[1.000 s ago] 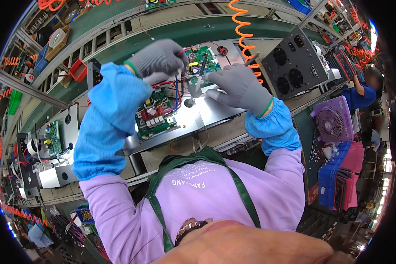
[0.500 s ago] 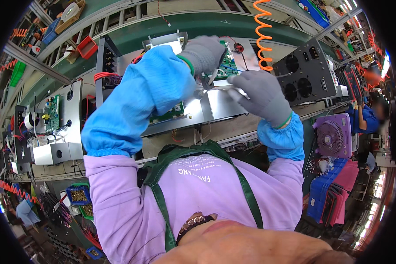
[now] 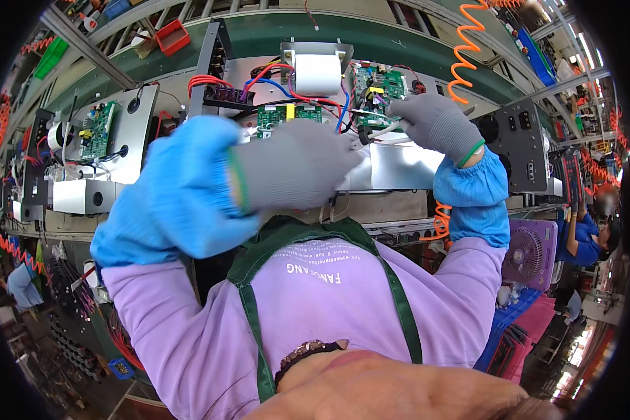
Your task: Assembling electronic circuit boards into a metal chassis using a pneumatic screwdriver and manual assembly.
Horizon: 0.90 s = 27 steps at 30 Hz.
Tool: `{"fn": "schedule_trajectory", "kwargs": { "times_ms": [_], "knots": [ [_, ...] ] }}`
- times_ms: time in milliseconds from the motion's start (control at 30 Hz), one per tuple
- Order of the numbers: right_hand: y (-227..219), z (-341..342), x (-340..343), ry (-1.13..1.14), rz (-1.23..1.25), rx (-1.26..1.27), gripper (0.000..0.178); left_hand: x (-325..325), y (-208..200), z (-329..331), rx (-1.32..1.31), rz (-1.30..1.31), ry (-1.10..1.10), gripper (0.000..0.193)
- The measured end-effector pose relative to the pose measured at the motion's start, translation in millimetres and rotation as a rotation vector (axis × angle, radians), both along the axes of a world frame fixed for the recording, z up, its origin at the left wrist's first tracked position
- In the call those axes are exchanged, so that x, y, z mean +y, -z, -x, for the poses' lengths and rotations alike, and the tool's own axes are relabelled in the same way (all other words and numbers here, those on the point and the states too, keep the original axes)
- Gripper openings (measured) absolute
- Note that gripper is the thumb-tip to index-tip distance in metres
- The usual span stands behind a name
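Observation:
Both hands wear grey knit gloves, with blue sleeve covers on the forearms. My left hand [image 3: 297, 164] is over the near edge of the metal chassis [image 3: 399, 168], smeared by motion. Its fingertips point toward a black ring-shaped part, and whether they grip anything is unclear. To the right, my right hand [image 3: 441, 126] is closed on a white cable [image 3: 383, 131] that runs left to that ring. Behind the right hand's fingers is a green circuit board [image 3: 381, 87]. A second green board [image 3: 269, 115] lies partly hidden behind my left hand, beside a white cylinder [image 3: 318, 73] in a metal bracket.
Red and blue wires [image 3: 301, 91] cross the chassis. A black panel with round openings [image 3: 518, 143] stands at right. An orange coiled hose [image 3: 467, 52] hangs behind my right hand. Another unit with a green board [image 3: 99, 133] sits at left. A purple fan [image 3: 528, 255] stands lower right.
My left hand has swung from the far boards back toward me, uncovering the white cylinder and wires. My right hand has shifted slightly right and up in view. The view has shifted too.

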State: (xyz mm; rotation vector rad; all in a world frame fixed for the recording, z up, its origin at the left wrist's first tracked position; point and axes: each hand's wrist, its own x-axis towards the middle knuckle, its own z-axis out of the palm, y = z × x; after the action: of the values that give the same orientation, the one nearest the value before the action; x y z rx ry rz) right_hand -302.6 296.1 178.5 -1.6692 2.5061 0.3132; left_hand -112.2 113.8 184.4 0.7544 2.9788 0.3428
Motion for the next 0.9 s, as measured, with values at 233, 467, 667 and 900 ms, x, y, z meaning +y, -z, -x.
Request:
{"fn": "schedule_trajectory", "kwargs": {
  "times_ms": [233, 467, 667, 900],
  "knots": [
    [-1, -18, -58, -0.277, 0.158, 0.156, 0.017, -76, 8, -59, 0.259, -0.132, -0.362, 0.027],
    [-16, -31, -135, -0.486, 0.456, -0.015, 0.032, -65, 33, -82, 0.427, -0.193, -0.443, 0.022],
    [18, -58, -210, -0.539, 0.259, -0.513, 0.051, -70, 44, -84, 0.474, -0.265, -0.478, 0.023],
    [23, -56, -219, -0.515, 0.066, -0.561, 0.034, -79, 49, -82, 0.501, -0.405, -0.43, 0.017]
  ]
}}
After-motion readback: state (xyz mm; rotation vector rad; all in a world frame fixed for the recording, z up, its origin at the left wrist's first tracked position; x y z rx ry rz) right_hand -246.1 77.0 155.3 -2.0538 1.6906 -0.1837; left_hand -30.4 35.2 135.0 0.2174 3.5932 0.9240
